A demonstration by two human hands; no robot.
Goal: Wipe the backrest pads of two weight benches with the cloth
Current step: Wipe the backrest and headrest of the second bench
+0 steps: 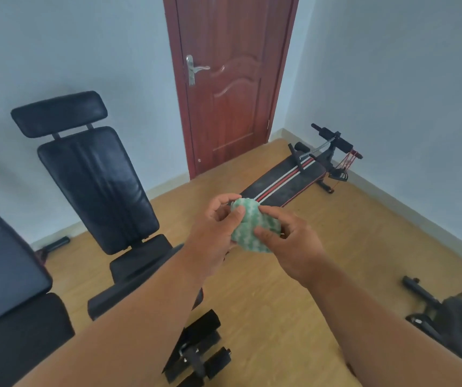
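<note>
Both hands meet in mid-air over the wooden floor (266,303), with one bunched green-and-white cloth (255,226) caught between them. Left hand (213,233) curls its fingers round the cloth's left side, thumb pressed on the upper edge; right hand (294,241) pinches the right side between thumb and forefinger. The cloth touches no bench.

Three benches show. One black weight bench (129,261) stands left of centre, its backrest pad (95,188) raised steeply toward the left wall, one headrest pad (59,114) above it and its seat pads below. A second bench's backrest pad (0,263), also tilted up, fills the lower left edge of view, with a dark seat pad (23,339) below it. The third, a flat sit-up bench (283,182) with red and white stripes down its middle, lies near the far right corner of the floor, just beyond the hands.

One red-brown door (230,79) with one metal handle (196,69) stands shut in the far wall. Dark exercise gear (453,314) sits at the floor's lower right edge, too blurred to identify.
</note>
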